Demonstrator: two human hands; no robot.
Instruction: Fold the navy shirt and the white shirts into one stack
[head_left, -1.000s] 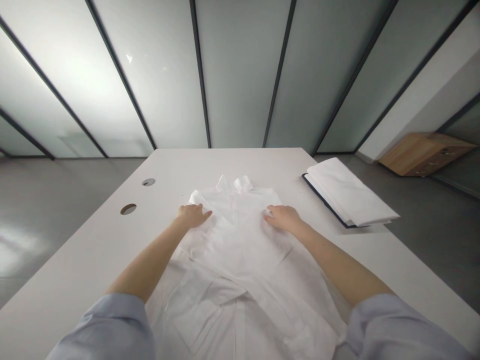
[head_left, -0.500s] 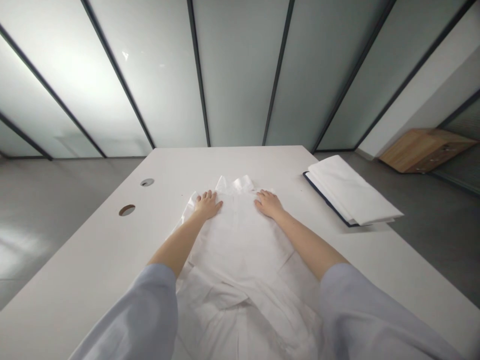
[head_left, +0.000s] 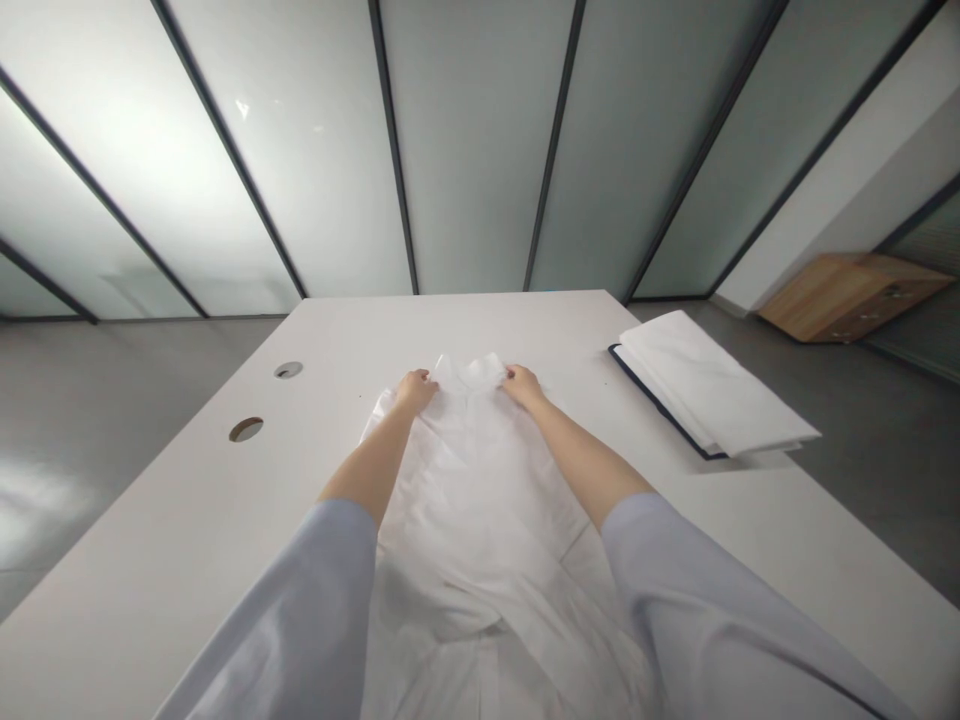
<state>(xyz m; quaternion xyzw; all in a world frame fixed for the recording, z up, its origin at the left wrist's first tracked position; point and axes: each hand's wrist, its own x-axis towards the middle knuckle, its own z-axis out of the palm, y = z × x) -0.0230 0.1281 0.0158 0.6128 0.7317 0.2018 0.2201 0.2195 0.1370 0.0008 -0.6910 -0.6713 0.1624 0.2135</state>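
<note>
Both hands have slid up the white shirt [head_left: 480,500] to either side of its collar [head_left: 466,372]; the left hand [head_left: 415,391] and right hand [head_left: 522,385] draw their fingers together, pinching the cloth.

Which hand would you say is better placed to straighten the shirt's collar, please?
Probably the right hand: its fingertips touch the collar, while the left hand rests slightly further out on the white shirt.
</note>
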